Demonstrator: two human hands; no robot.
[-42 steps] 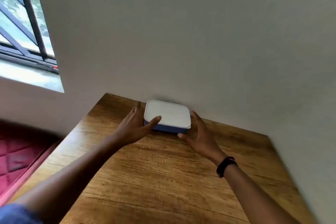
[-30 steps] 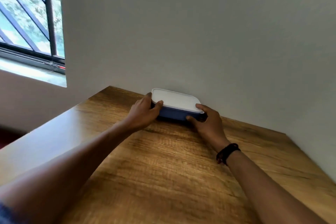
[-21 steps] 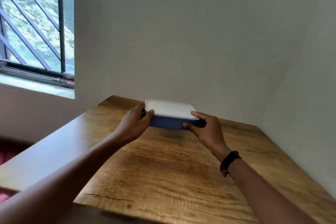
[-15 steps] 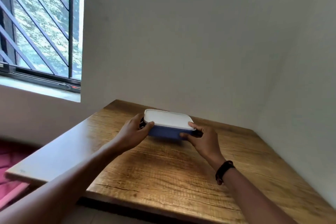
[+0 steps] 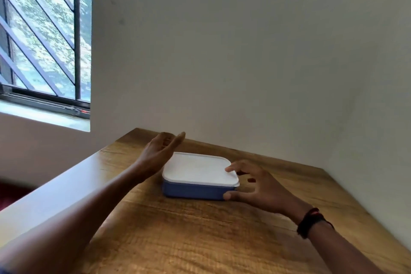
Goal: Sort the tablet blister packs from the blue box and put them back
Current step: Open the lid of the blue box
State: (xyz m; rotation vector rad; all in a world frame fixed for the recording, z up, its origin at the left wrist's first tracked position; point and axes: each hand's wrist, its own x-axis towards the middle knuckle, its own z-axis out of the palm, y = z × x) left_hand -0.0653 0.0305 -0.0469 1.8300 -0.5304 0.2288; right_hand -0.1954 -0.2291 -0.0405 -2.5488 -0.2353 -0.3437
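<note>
The blue box (image 5: 191, 191) with its white lid (image 5: 198, 169) on sits flat on the wooden table (image 5: 200, 240), a little out from the wall. My left hand (image 5: 159, 153) hovers just past the box's left rear corner, fingers straight and holding nothing. At the box's right front corner is my right hand (image 5: 255, 187), fingers spread; its thumb touches the blue side and a fingertip touches the lid's edge. No blister packs are visible; the lid hides the inside.
A white wall (image 5: 244, 62) runs along the table's far edge and another closes in at the right. A barred window (image 5: 44, 40) is at the upper left. The table's left edge drops off beside my left forearm.
Both hands carried the box from the wall toward me and set it down. My left hand has let go and lifted away; my right hand has loosened to a light touch at the corner.
</note>
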